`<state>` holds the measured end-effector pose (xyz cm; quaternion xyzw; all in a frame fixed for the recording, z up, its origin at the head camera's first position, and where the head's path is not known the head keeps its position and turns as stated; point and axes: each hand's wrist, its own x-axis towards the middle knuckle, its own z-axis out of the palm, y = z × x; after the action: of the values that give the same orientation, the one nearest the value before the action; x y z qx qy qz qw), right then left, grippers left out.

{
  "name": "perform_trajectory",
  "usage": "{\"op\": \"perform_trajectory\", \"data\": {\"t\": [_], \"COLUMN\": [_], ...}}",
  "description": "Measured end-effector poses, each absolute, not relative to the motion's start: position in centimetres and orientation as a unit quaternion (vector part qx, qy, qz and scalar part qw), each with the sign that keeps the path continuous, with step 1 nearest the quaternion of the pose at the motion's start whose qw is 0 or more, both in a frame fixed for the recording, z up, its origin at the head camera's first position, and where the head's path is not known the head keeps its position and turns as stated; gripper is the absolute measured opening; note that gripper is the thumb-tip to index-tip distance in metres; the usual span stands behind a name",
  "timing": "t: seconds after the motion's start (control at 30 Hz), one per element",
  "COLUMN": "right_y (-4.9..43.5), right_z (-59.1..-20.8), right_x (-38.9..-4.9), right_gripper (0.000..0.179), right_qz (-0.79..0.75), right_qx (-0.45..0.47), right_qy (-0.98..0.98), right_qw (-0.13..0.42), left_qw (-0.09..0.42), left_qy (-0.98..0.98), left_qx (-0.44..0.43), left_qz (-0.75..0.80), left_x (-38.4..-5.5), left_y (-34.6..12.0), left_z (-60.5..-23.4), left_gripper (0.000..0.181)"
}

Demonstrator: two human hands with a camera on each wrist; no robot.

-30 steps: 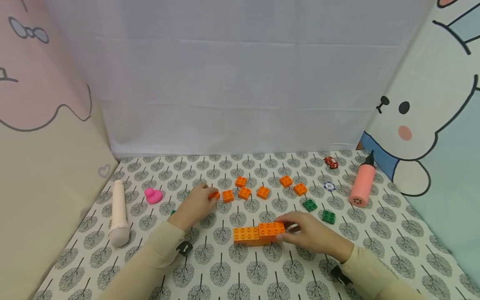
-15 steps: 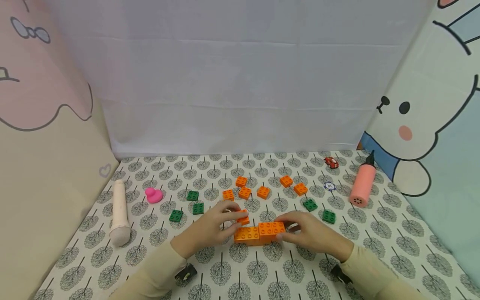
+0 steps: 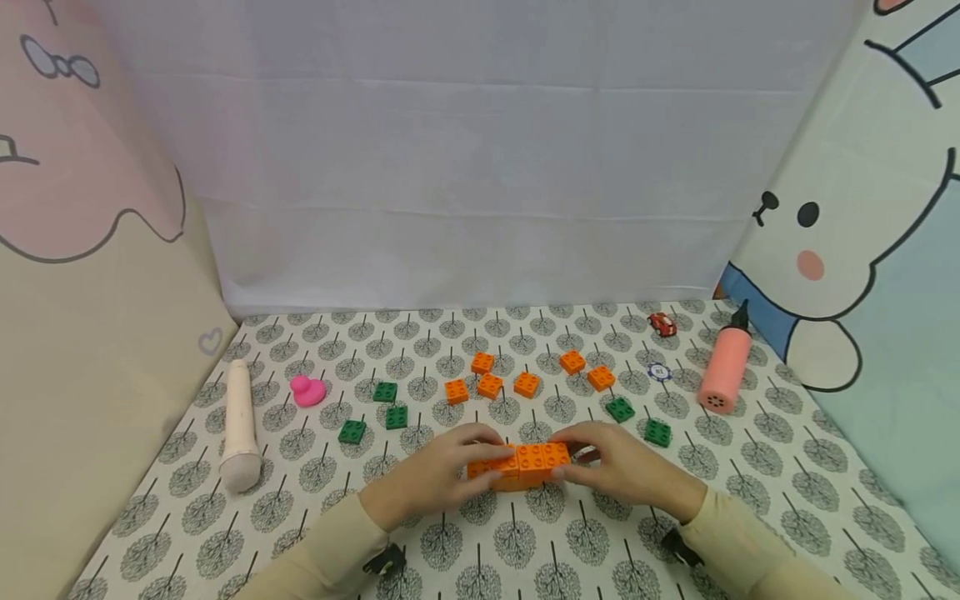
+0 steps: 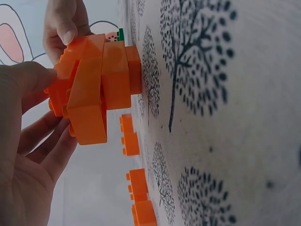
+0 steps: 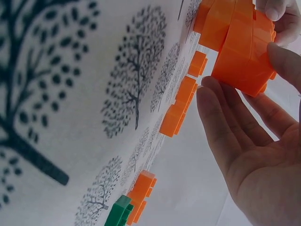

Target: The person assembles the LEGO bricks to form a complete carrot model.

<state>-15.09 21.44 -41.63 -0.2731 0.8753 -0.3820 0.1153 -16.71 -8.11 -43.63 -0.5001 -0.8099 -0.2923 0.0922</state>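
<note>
A low stack of orange toy building bricks (image 3: 534, 468) sits mid-table in the head view, made of several bricks in layers. My left hand (image 3: 438, 471) pinches an orange brick (image 3: 489, 467) at the top of the stack's left end, thumb on the near side and fingers on the far side. In the left wrist view the orange bricks (image 4: 87, 117) stand slightly askew at this end. At the right end of the stack (image 5: 240, 56), my right hand (image 3: 626, 467) grips between thumb and fingers. Fingers partly cover the left brick's studs.
Several loose orange bricks (image 3: 526, 384) lie behind the stack. Green bricks (image 3: 397, 417) are on the left, two more green bricks (image 3: 657, 432) on the right. Farther out are a pink duck (image 3: 307, 391), a pale club-shaped object (image 3: 238, 425), a pink bottle (image 3: 726, 367), a toy car (image 3: 662, 325) and a poker chip (image 3: 659, 372).
My left hand has picked up an orange brick from the row behind and brought it right and nearer, onto the left end of the stack. My right hand has stayed on the right end.
</note>
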Motion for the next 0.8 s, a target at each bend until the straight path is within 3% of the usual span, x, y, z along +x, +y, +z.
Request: {"op": "perform_trajectory", "data": {"t": [0.1, 0.33, 0.8], "right_y": [21.43, 21.45, 21.37], "right_z": [-41.66, -41.66, -41.76], "right_x": [-15.11, -15.11, -15.12], "right_gripper": [0.054, 0.053, 0.055], "right_qz": [-0.382, -0.387, -0.391], "right_qx": [-0.273, -0.272, -0.270], "right_qy": [0.875, 0.873, 0.872], "right_qw": [0.115, 0.118, 0.115], "left_qw": [0.077, -0.012, -0.041], "left_qy": [-0.819, -0.849, -0.854], "left_qx": [-0.489, -0.406, -0.365], "left_qz": [-0.290, -0.337, -0.368], "left_x": [-16.67, -16.32, -16.33], "left_y": [-8.09, -7.77, -7.50], "left_z": [-43.74, -43.09, -42.79], "left_gripper": [0.035, 0.041, 0.037]}}
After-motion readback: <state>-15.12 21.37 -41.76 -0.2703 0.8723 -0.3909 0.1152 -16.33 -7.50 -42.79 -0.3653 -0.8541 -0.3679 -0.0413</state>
